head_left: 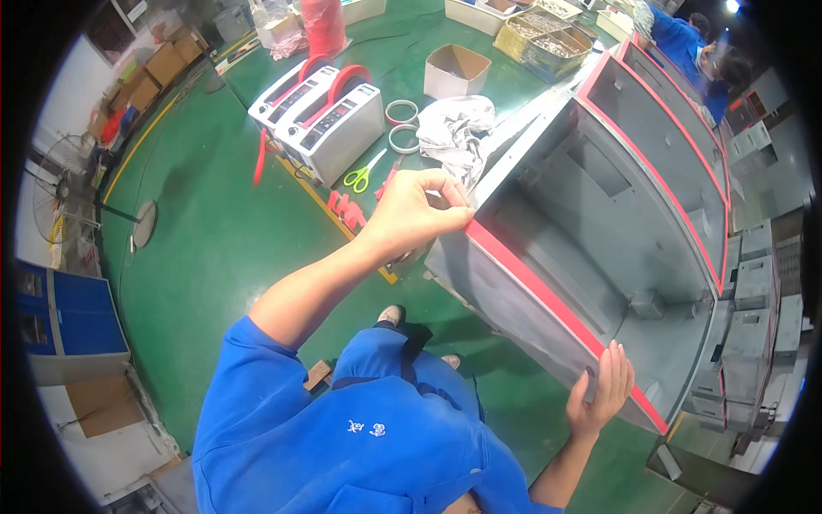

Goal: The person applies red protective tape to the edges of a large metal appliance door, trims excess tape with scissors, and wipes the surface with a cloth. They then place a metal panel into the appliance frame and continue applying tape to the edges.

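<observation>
A grey metal cabinet (591, 231) lies before me with its open side up, and a strip of red tape (539, 295) runs along its near edge. My left hand (419, 208) is closed in a pinch on the far-left end of that strip, at the cabinet's corner. Toward the strip's other end rests my right hand (604, 390), fingers stretched over the edge and thumb apart on the near side. Two white tape dispensers (342, 137) with red rolls stand beyond my left hand. Yellow-green scissors (364, 174) and crumpled red tape scraps (347, 210) lie beside them.
Two tape rings (403, 138), a white cloth (456, 133) and a cardboard box (457, 71) sit past the cabinet's corner. More red-edged cabinets (676, 111) stand to the right, near a person in blue (676, 43). A standing fan (145, 223) is at left.
</observation>
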A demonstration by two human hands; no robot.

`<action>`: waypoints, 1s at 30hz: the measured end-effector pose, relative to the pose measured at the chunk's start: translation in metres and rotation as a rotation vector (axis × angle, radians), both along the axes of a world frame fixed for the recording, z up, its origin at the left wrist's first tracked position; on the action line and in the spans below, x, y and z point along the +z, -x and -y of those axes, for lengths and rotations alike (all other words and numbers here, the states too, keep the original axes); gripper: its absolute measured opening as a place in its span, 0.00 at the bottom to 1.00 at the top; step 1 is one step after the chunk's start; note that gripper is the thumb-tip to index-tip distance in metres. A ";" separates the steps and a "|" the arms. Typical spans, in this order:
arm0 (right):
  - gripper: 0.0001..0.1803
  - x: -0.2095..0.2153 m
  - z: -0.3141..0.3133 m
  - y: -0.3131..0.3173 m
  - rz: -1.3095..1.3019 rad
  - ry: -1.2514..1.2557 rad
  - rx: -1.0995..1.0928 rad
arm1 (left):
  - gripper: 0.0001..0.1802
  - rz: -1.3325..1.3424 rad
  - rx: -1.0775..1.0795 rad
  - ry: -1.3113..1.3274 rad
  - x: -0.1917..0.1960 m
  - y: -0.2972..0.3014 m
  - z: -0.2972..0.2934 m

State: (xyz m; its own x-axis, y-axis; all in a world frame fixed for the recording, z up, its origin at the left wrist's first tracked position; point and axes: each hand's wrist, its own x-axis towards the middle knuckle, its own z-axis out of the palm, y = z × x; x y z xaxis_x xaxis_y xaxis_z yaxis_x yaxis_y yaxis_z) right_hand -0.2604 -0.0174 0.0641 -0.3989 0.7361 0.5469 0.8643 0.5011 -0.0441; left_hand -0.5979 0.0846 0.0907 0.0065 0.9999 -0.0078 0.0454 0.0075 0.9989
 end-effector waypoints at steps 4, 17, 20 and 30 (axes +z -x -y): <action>0.23 0.002 -0.002 0.003 -0.027 -0.017 -0.005 | 0.06 -0.054 0.017 -0.025 0.000 -0.001 0.002; 0.24 0.002 0.000 0.008 -0.048 -0.006 -0.054 | 0.06 -0.221 0.057 -0.201 -0.011 -0.003 0.006; 0.25 0.002 0.002 0.012 -0.042 -0.014 -0.083 | 0.06 -0.187 0.058 -0.210 -0.016 -0.005 0.004; 0.27 0.003 -0.008 0.062 -0.031 -0.025 -0.198 | 0.22 0.188 0.108 -0.090 -0.031 0.010 0.000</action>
State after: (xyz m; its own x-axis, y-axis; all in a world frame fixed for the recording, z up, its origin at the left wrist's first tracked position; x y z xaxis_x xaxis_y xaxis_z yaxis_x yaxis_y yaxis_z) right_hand -0.3219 -0.0097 0.0668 -0.2302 0.7843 0.5760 0.9444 0.3229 -0.0622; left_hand -0.6083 0.0848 0.0596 -0.1074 0.9916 0.0722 -0.1380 -0.0868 0.9866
